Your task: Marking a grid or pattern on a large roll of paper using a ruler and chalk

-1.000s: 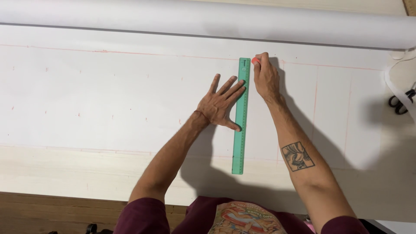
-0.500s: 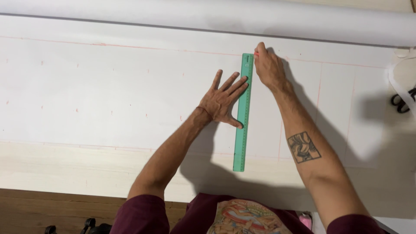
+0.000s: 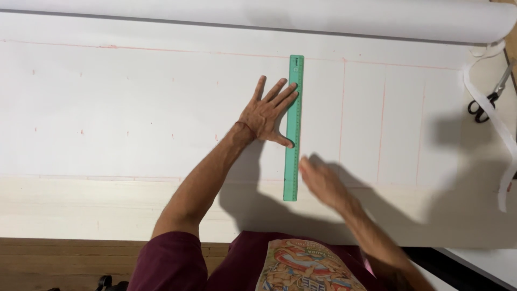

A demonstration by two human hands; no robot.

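Note:
A long green ruler (image 3: 292,172) lies straight up and down on a wide white sheet of paper (image 3: 134,108). My left hand (image 3: 266,113) rests flat on the paper with its fingers spread, fingertips and thumb pressing the ruler's left edge. My right hand (image 3: 323,183) is just right of the ruler's near end and is blurred by motion, so I cannot make out whether it holds anything. Thin red lines cross the sheet, one running along the far edge and several upright ones (image 3: 342,108) to the right of the ruler.
A thick roll of white paper (image 3: 269,13) lies along the far side. Black-handled scissors (image 3: 487,97) and a loose white paper strip (image 3: 501,129) sit at the right edge. A wooden table edge (image 3: 81,258) runs along the near side.
My right hand has come down from the ruler's far end to its near end. The left hand and the ruler have stayed in place.

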